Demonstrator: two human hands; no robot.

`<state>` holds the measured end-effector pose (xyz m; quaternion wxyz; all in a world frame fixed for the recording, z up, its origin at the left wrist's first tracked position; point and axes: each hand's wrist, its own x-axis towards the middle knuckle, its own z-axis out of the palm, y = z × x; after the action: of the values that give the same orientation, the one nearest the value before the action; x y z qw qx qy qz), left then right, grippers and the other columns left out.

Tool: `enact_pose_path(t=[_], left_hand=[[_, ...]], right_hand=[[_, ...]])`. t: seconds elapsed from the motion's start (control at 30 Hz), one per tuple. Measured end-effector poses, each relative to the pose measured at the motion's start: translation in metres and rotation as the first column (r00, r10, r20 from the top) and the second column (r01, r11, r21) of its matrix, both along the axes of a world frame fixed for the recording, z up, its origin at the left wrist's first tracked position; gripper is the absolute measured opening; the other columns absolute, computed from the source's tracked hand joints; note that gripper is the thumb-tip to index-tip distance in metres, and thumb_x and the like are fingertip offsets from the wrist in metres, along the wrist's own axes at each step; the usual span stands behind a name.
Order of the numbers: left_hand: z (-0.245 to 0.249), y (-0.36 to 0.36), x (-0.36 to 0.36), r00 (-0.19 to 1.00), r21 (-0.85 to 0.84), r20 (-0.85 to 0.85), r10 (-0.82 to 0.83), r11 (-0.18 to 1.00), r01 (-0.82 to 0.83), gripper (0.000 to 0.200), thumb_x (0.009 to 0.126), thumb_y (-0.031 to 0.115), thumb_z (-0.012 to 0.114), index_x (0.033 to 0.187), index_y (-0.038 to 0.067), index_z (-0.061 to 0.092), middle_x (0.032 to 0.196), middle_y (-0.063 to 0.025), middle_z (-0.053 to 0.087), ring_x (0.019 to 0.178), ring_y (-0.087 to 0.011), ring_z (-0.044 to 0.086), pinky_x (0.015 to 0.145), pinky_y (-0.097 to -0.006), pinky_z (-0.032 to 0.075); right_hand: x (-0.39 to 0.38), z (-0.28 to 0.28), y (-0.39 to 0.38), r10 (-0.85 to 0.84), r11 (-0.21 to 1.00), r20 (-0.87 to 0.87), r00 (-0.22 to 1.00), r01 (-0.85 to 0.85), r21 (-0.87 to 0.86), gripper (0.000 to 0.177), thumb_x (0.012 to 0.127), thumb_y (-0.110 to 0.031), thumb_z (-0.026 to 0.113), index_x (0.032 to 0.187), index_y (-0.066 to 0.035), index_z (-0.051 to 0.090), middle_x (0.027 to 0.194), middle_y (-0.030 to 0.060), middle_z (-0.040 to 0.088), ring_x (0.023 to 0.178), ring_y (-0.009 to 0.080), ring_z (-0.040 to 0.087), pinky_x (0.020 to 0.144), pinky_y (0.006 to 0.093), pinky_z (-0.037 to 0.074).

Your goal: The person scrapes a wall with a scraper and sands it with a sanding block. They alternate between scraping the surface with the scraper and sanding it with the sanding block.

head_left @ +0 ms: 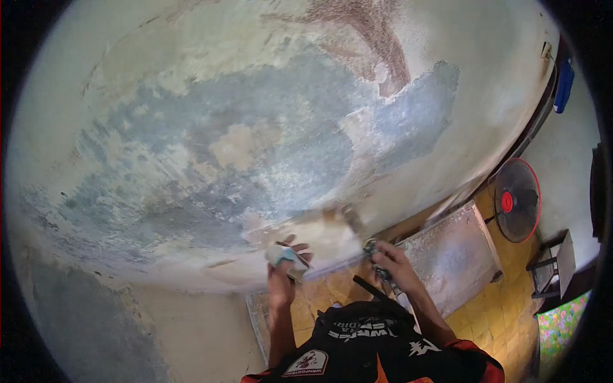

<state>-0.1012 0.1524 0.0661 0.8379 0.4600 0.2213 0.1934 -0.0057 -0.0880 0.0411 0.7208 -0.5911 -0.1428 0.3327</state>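
left of the right hand (388, 263), clenched on a handle (371, 247), a wide blade (319, 237) runs sideways along the wall (223, 115); the left hand (282, 277) pinches a pale wad (281, 254) beneath.

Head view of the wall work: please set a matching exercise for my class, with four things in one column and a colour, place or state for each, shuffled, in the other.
Column one
1. fan
2. wall
3. left hand
4. right hand

Column two
A. grips a dark tool low by the wall
B. red rim and red centre, at the right
C. patchy blue-grey and cream, paint worn away
D. holds a pale object close to the wall

Pairs: 1-B, 2-C, 3-D, 4-A
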Motion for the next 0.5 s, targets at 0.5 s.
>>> enact_pose_path(t=[0.5], left_hand=[[0.097, -0.101, 0.146, 0.984, 0.359, 0.176, -0.014, 0.932, -0.051, 0.028, 0.097, 0.022, 0.057, 0.075, 0.009, 0.046, 0.056, 0.0059, 0.036, 0.042, -0.0036, 0.03, 0.039, -0.0239, 0.019]], right_hand=[[0.088, 0.128, -0.001, -0.107, 0.942, 0.283, 0.953, 0.006, 0.336, 0.06, 0.099, -0.023, 0.047, 0.151, -0.005, 0.024, 0.086, 0.0045, 0.056, 0.051, 0.0021, 0.041, 0.044, 0.0171, 0.032]])
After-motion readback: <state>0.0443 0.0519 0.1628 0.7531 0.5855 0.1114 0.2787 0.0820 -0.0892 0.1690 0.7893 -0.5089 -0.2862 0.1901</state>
